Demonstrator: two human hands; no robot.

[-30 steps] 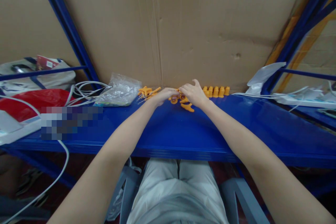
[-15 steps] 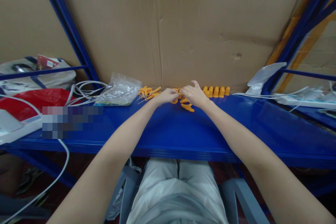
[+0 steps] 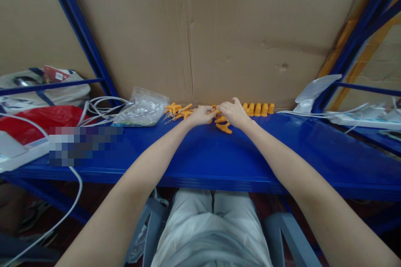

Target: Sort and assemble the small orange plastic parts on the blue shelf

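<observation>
My left hand [image 3: 199,116] and my right hand [image 3: 233,112] meet over the back of the blue table. Both are closed, fingertips together on a small orange plastic part [image 3: 216,111], mostly covered by the fingers. Just below my right hand lies a curved orange piece [image 3: 224,128] on the tabletop. Left of my left hand is a pile of branched orange pieces [image 3: 185,114], with small metal screws or springs [image 3: 171,115] beside it, too tiny to tell which. Several orange knob-shaped pieces [image 3: 257,109] stand upright in a row to the right of my right hand.
A tall cardboard sheet [image 3: 238,37] closes off the back of the blue table [image 3: 213,158]. Clear plastic bags [image 3: 142,106] and white cables [image 3: 103,104] lie at the left. A white power strip [image 3: 369,121] sits at the right, near a blue metal post [image 3: 354,46].
My left hand has shifted slightly right and down, and my right hand slightly right. Their fingertips now meet on the small orange part. The pieces on the table lie as before.
</observation>
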